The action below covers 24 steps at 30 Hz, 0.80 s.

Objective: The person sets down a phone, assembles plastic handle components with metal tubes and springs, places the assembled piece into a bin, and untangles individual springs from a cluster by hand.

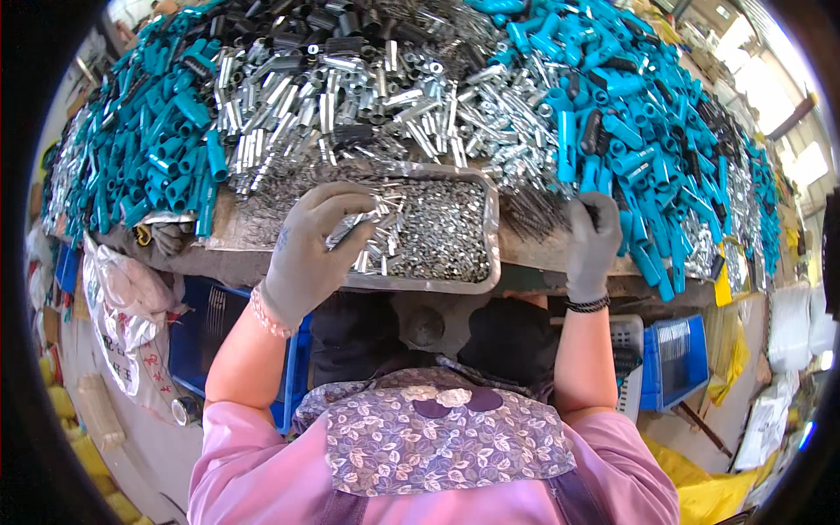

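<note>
My left hand (317,249), in a grey glove, is over the left side of a metal tray (493,236). Its thumb and fingers curl round a few small shiny metal pieces (338,233); how many is hidden. Inside the tray lie a heap of tiny metal parts (442,229) and some longer silvery pins (390,229). My right hand (595,236), also gloved in grey, is closed with bent fingers between dark thin rods (534,214) and a pile of teal plastic handles (626,131). Whatever its fingertips hold cannot be made out.
Silvery metal tubes (284,96) and black tubes (328,22) are heaped across the bench behind the tray. More teal handles (171,131) pile up at the left. Blue crates (674,360) stand under the bench, with a white sack (127,306) at the left.
</note>
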Tool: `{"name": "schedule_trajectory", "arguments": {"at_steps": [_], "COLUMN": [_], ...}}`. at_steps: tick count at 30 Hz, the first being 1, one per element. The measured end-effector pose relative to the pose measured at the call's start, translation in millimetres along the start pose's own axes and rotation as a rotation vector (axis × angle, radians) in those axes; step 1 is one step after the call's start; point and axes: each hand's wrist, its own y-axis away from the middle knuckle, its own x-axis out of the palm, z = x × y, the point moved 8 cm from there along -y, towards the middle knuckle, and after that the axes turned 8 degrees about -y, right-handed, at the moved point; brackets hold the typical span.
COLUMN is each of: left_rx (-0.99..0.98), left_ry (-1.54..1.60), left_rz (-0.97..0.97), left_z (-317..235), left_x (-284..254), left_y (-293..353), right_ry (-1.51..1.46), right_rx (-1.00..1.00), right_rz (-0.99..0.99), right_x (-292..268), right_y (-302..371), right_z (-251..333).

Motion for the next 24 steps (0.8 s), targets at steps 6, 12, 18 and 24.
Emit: {"name": "schedule_trajectory", "arguments": {"at_steps": [6,12,18,24], "left_rx": [-0.238,-0.4,-0.531,-0.494], "left_ry": [-0.17,-0.252,-0.236,-0.309], "left_rz": [-0.185,-0.365,-0.39,-0.267], "left_z": [52,86,176,202], "left_x": [-74,-182,-183,-154], "left_y": [-43,-16,64,40], "right_ry": [0.247,0.0,0.029,0.149], "right_rx": [-0.183,-0.125,-0.231,-0.271], "right_rz": [-0.029,-0.024,0.089,0.112], "right_x": [3,-4,17,23], "right_y": [12,40,40,41], "right_z": [36,3,-7,-4]}}
